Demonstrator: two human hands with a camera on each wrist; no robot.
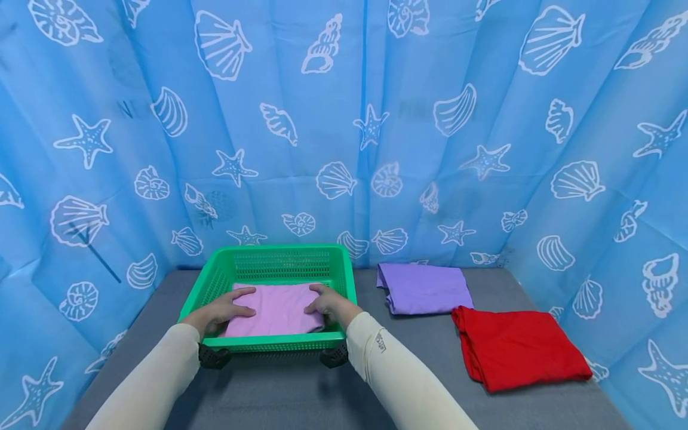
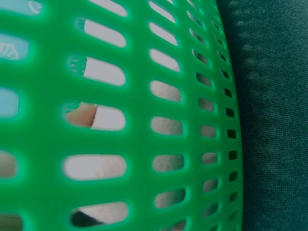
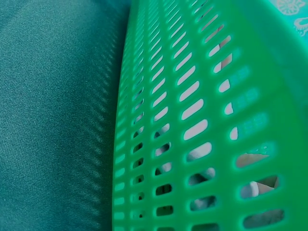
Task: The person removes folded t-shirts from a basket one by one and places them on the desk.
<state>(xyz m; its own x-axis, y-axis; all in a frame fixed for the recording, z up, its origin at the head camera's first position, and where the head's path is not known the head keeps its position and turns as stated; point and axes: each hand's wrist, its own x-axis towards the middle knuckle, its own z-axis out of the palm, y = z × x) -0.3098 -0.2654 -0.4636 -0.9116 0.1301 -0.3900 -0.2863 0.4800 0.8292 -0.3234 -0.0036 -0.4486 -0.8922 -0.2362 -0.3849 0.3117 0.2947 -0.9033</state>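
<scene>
A folded pink cloth [image 1: 279,307] lies inside a green plastic basket [image 1: 285,341]. At the cloth's left side my left hand [image 1: 228,307] grips it, with the thumb and a finger showing on top. My right hand [image 1: 329,303] holds the opposite side in the same manner; the undersides of both hands are hidden. Both wrists cross the basket's front rim. In the left wrist view the slotted basket wall [image 2: 139,139] hides most of the hand, with pale cloth behind the holes. The right wrist view likewise shows mostly the slotted wall [image 3: 178,115].
Right of the basket, a folded purple cloth [image 1: 424,289] lies on the grey tabletop [image 1: 269,394]. Nearer the right edge is a folded red cloth [image 1: 521,349]. A blue curtain [image 1: 301,131] with white shells hangs behind and along both sides.
</scene>
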